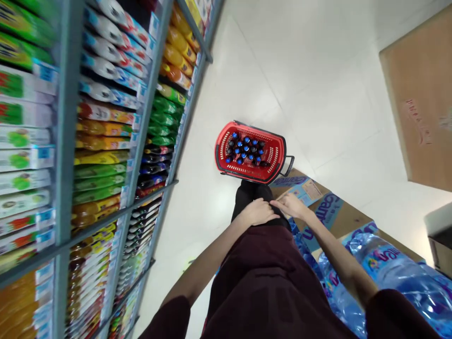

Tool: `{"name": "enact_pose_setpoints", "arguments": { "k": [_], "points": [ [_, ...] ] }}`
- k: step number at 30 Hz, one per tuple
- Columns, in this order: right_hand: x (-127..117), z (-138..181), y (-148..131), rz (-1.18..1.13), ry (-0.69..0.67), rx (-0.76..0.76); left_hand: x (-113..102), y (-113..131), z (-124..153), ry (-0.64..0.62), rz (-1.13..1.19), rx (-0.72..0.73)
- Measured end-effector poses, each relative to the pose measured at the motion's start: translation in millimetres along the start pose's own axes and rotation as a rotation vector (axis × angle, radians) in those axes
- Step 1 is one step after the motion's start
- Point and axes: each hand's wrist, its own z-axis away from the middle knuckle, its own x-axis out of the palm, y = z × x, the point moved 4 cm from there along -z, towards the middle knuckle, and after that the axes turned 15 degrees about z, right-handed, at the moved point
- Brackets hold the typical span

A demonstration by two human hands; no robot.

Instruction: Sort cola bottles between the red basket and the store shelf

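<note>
My left hand (259, 213) rests on my dark-clad thigh, palm down, with fingers loosely extended and nothing visible in them. Close beside it, my right hand (291, 205) is over my lap at the edge of a cardboard case, a finger stretched toward the left hand. I see no object in it either. Just beyond my knees stands a red plastic shopping basket (223, 137) on the floor, its black handle (289, 165) sticking out on the right. Several dark bottles with blue or black caps (246, 149) stand upright inside it. Neither hand touches the basket.
At left, grey metal shelving (67, 141) holds rows of drink bottles (100, 141) and cartons (23, 150). Large blue water bottles (391, 268) and printed cardboard packaging (326, 209) are close on my right. A big cardboard box (420, 94) stands farther right on the pale tiled floor (300, 70).
</note>
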Motion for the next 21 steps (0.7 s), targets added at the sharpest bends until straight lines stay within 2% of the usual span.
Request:
{"name": "enact_pose_setpoints", "arguments": {
  "k": [3,5,7,10,14,16,18,21],
  "points": [
    [14,-5,47,0.037,-0.061,0.023,22,-16,-53,-0.062,0.08,0.041],
    [22,-16,73,0.078,-0.082,0.046,30,-39,-81,-0.084,0.119,-0.004],
    [33,-38,98,0.117,-0.095,0.071,35,-78,-104,-0.088,0.147,-0.111],
    [58,-97,130,0.139,-0.123,0.088,41,-167,-124,-0.072,0.171,-0.344],
    [107,-198,159,0.1,-0.15,0.138,45,-299,-113,-0.055,0.164,-0.695],
    [134,-241,164,0.054,-0.142,0.207,42,-351,-96,-0.019,0.145,-0.823],
    [162,-272,162,-0.023,-0.122,0.256,39,-390,-76,0.051,0.122,-0.901],
    [199,-293,150,-0.161,-0.068,0.254,41,-425,-52,0.149,0.101,-0.977]
  ]
}}
